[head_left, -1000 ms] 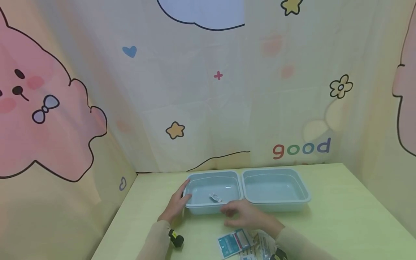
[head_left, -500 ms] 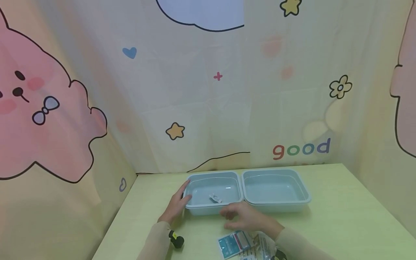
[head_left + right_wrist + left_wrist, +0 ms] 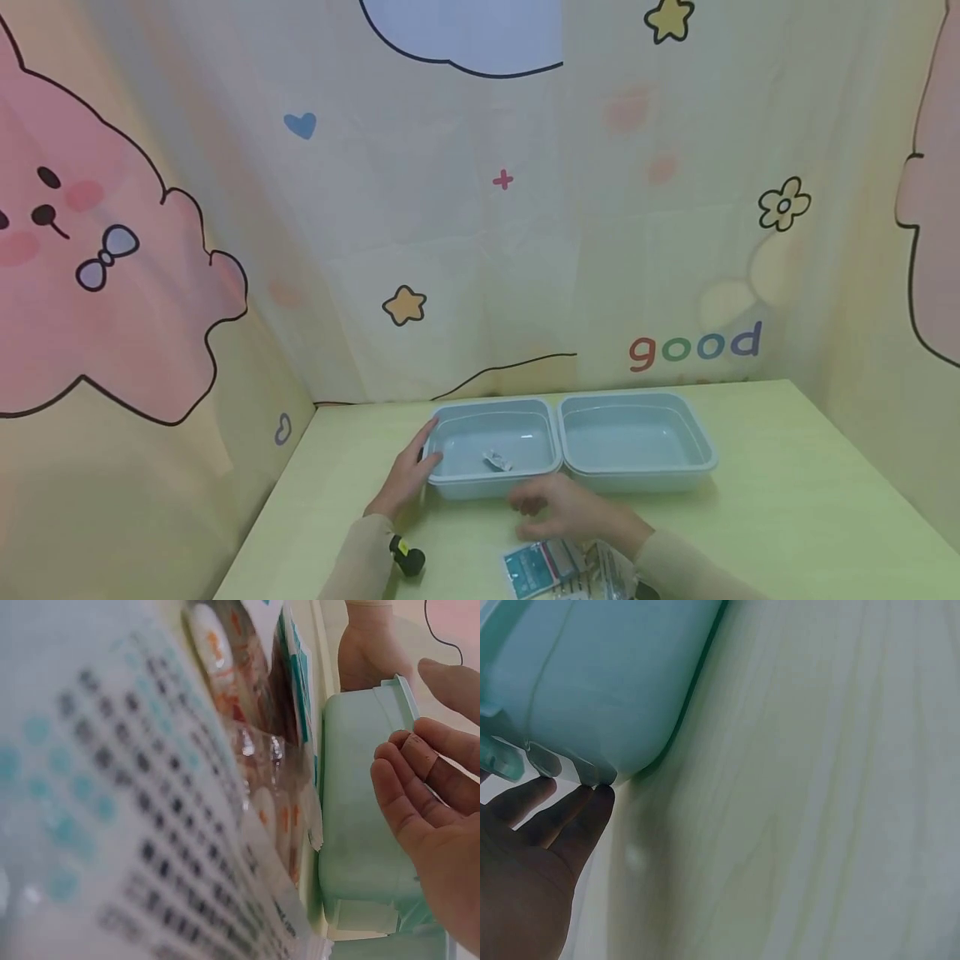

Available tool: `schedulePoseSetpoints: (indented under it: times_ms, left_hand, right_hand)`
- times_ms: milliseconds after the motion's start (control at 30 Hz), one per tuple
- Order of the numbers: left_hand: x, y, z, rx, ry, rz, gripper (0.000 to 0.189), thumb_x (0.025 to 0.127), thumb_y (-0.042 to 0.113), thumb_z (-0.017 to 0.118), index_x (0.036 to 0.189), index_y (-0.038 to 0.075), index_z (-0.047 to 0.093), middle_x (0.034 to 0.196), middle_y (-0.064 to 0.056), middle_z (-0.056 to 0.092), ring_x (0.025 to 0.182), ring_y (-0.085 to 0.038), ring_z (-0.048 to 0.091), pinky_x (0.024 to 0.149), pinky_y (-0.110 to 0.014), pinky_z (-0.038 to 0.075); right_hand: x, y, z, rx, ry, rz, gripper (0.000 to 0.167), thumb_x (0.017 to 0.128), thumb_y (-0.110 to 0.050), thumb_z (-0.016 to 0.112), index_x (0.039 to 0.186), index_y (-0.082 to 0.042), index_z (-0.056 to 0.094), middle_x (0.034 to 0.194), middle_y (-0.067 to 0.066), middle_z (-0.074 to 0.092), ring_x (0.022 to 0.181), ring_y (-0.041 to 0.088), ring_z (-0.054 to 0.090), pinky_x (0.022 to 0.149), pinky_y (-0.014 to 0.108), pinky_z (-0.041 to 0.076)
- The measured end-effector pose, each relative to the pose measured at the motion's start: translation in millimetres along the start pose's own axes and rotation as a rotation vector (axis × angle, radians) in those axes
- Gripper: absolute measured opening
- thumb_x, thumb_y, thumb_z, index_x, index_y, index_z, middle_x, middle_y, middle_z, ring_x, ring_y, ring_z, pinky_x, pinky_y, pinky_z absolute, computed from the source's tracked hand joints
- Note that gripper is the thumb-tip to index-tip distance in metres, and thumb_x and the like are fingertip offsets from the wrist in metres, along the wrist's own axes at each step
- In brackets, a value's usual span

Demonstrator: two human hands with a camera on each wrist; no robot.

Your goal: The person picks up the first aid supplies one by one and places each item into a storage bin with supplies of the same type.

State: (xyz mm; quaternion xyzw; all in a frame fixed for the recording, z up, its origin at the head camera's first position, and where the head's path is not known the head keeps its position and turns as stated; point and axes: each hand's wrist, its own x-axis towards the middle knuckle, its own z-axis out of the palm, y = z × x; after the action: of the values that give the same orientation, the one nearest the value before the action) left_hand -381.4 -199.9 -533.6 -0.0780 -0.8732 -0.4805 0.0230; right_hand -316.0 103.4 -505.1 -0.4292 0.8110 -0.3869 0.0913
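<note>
Two light blue plastic basins stand side by side at the back of the table. My left hand [image 3: 405, 473] holds the left basin [image 3: 468, 489] at its left end, thumb over the rim; in the left wrist view its fingertips touch the outer wall. A small white crumpled packet [image 3: 497, 460] lies inside that basin. In front of its right corner hovers my right hand [image 3: 566, 508], fingers loosely bent around nothing. Below it lie a teal-and-white packet [image 3: 531, 570] and clear printed packets [image 3: 611, 571], one filling the right wrist view's left side.
The right basin [image 3: 637, 479] sits close against the left one, with nothing visible inside. A printed curtain [image 3: 480, 250] hangs behind and at both sides of the pale yellow-green table [image 3: 795, 508]. Black wrist cameras sit on both wrists.
My right hand has shifted slightly toward the packets, lower in the head view. The left hand keeps its place on the basin. The head view has tilted very slightly.
</note>
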Motion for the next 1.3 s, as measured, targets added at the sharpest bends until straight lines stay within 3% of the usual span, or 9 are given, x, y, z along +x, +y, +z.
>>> schedulePoseSetpoints:
  times_ms: [433,1300]
  left_hand:
    - [-2.6,-5.5,-2.6,-0.013,0.007,-0.008,0.061,0.096,0.024,0.053,0.153,0.031,0.031,0.16,-0.011,0.028,0.145,-0.041,0.026,0.113,-0.064,0.024]
    - [2.8,-7.7,-1.7,-0.01,-0.016,0.016,0.062,0.095,0.025,0.054,0.153,0.033,0.032,0.16,-0.011,0.028,0.145,-0.04,0.027,0.113,-0.064,0.026]
  right_hand:
    - [-0.6,-0.6,5.2,-0.104,-0.058,-0.073,0.045,0.085,-0.026,0.074,0.121,-0.001,0.064,0.114,0.013,0.069,0.1,0.02,0.068,0.085,0.024,0.056]
    - [-1.2,9.9,9.5,-0.23,-0.088,0.003,0.043,0.081,-0.031,0.078,0.117,-0.01,0.069,0.11,-0.002,0.071,0.097,0.003,0.063,0.084,0.019,0.053]
